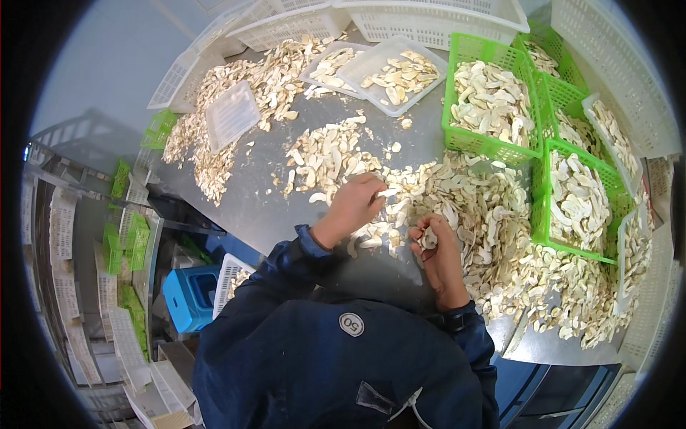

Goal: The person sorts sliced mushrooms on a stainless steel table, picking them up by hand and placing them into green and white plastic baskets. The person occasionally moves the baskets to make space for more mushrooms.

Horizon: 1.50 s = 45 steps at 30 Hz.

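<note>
My left hand (351, 206) pinches a pale dried slice (388, 192), probably mushroom, between thumb and fingertips, over the loose slices at the table's middle. Curled palm-up, my right hand (442, 260) holds a few slices (428, 238) in its fingers. It is beside the left edge of a large heap of slices (490, 214). A smaller pile of slices (335, 153) lies beyond my left hand. More slices are scattered on the metal table (246, 193) between and in front of both hands.
Green plastic baskets (496, 152) full of slices stand at the right. Translucent trays (394, 104) with slices lie at the back. Another tray (231, 117) rests on a long heap (206, 161) at left. White crates (429, 32) line the far edge. A blue plastic bin (185, 300) stands below, left.
</note>
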{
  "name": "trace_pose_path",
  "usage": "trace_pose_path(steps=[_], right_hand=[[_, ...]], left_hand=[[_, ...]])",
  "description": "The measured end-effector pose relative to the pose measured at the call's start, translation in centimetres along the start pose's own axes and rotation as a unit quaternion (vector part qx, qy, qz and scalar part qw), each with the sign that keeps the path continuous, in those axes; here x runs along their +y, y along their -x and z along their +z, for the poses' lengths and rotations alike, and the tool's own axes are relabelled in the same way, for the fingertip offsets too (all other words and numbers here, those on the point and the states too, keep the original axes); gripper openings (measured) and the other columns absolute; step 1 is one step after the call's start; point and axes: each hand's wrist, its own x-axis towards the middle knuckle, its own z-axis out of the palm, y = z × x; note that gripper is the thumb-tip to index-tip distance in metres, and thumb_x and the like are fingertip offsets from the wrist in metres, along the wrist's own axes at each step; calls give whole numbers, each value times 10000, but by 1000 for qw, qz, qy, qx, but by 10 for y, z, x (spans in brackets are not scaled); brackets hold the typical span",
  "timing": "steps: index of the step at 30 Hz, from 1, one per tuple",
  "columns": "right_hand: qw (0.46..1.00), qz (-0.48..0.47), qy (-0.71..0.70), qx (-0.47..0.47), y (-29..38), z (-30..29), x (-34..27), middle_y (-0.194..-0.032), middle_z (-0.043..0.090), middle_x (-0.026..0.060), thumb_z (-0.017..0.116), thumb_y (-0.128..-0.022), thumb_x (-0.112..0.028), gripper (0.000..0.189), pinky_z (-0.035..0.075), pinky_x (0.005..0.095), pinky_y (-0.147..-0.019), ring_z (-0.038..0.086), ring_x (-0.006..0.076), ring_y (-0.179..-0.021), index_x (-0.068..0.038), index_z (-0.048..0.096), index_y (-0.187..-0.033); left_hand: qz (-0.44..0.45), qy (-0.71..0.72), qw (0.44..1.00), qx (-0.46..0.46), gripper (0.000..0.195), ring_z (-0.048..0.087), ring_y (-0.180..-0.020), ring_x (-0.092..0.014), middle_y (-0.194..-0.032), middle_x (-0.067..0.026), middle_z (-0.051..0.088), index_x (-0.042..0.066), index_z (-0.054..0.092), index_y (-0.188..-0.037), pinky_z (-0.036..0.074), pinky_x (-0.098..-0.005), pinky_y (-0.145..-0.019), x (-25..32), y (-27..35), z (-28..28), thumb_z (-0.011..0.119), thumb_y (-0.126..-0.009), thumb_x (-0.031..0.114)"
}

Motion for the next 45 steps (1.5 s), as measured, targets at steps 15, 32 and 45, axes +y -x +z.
trace_pose_path(steps=[15, 32, 45], right_hand=[[992, -112, -59, -29, -15, -26, 12, -784, 533, 7, 492, -969, -117, 91, 408, 219, -546, 497, 85, -640, -60, 554, -1003], [982, -155, 107, -21, -24, -30, 21, -693, 553, -21, 598, -932, -158, 142, 409, 190, -538, 496, 48, -587, -63, 587, -1036], [975, -212, 23, -66, -33, -51, 15, -826, 603, 42, 516, -953, -186, 206, 476, 244, -572, 570, 118, -665, -45, 550, -1099]], left_hand=[[-5, 40, 996, -85, 343, 572, -635, -218, -871, -78, 557, 56, 576, -1086, 483, -336, -593, 32, -1, 15, 703, -774, 124], [-46, 215, 968, -120, 299, 445, -629, -19, -754, 45, 515, 17, 581, -1128, 383, -197, -551, 47, 1, 3, 671, -849, 73], [160, -20, 983, -92, 235, 589, -744, -301, -875, -138, 597, 17, 626, -980, 482, -392, -671, 72, 5, 28, 680, -785, 136]])
